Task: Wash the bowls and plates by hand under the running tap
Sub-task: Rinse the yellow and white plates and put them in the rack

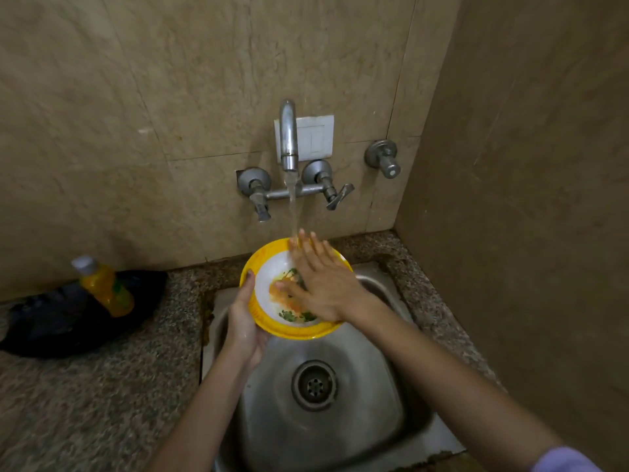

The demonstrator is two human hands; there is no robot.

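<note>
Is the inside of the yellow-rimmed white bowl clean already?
No, orange and green food scraps cling to the inside of the yellow-rimmed white bowl by the right hand.

Bare left hand [245,330] with a dark thumbnail and wet glints, bare right hand [320,284], both forearms uncovered, pale lilac sleeve [565,459] edge on the right arm at five o'clock.

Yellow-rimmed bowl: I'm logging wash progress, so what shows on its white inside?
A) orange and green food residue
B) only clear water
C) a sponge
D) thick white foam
A: the white inside of the yellow-rimmed bowl carries orange and green smears beside the flat right hand, while the left hand grips its rim.
</note>
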